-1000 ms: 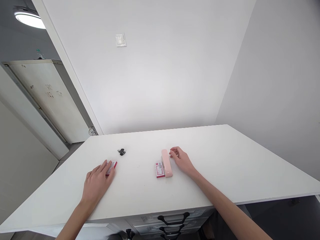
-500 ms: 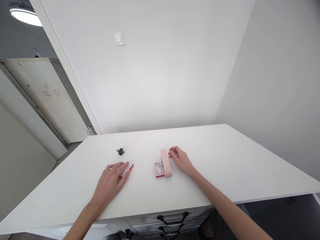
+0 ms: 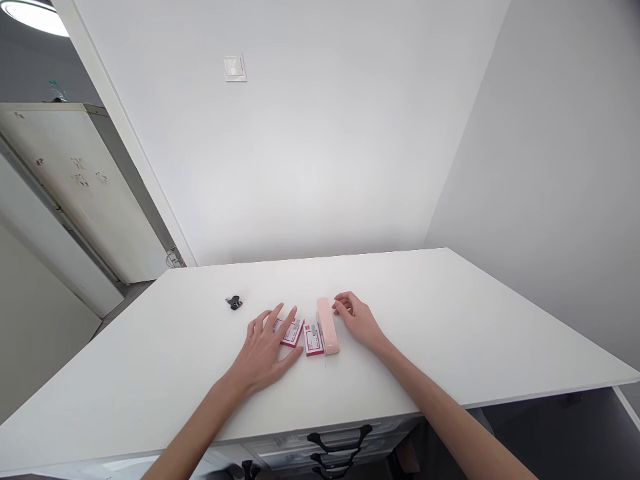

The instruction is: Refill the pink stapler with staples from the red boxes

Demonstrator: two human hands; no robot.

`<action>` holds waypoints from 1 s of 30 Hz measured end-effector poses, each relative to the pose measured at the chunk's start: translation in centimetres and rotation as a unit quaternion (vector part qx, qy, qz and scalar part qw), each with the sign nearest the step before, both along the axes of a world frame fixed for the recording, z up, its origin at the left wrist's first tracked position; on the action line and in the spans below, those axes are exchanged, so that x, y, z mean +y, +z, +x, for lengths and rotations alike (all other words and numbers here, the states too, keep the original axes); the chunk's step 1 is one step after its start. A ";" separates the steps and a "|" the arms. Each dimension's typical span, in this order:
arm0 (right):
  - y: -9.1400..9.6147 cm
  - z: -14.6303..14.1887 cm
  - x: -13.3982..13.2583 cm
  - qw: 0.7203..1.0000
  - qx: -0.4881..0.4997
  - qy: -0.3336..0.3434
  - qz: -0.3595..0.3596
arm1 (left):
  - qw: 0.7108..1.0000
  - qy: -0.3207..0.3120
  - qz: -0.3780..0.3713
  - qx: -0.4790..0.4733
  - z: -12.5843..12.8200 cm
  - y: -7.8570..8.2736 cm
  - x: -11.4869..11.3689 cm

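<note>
A pink stapler [image 3: 327, 327] lies lengthwise near the middle of the white tabletop. Close against its left side is a small red-and-white box [image 3: 313, 341], seemingly of staples. My left hand [image 3: 263, 350] reaches over another red-and-white box [image 3: 295, 330], lying tilted beside the first; my fingers are spread and hide part of it, and my thumb is apart from my index finger. To the right of the stapler, my right hand [image 3: 357, 320] rests on the table with loosely bent fingers, and nothing shows in it.
A small black object [image 3: 234, 303] lies farther back on the left of the white table [image 3: 450, 327]. Drawers with black handles [image 3: 340, 438] are below the front edge. A wall with a light switch [image 3: 235, 68] rises behind, and a pale cabinet [image 3: 90, 187] stands beyond at left.
My left hand has slid right with the tilted box, bringing it beside the other box, and its fingers have spread. My right hand stays by the stapler. The view has shifted slightly.
</note>
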State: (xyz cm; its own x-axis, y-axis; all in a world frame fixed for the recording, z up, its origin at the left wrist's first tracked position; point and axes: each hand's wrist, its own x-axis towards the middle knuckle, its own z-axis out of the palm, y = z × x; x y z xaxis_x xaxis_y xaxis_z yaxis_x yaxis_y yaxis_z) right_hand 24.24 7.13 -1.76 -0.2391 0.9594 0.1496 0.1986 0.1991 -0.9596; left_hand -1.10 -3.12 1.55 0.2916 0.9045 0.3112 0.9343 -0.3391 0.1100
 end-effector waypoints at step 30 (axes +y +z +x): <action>-0.2 -0.1 0.5 1.000 -0.009 0.001 0.007 | 0.988 -0.094 -0.032 -0.118 2.2 0.5 2.0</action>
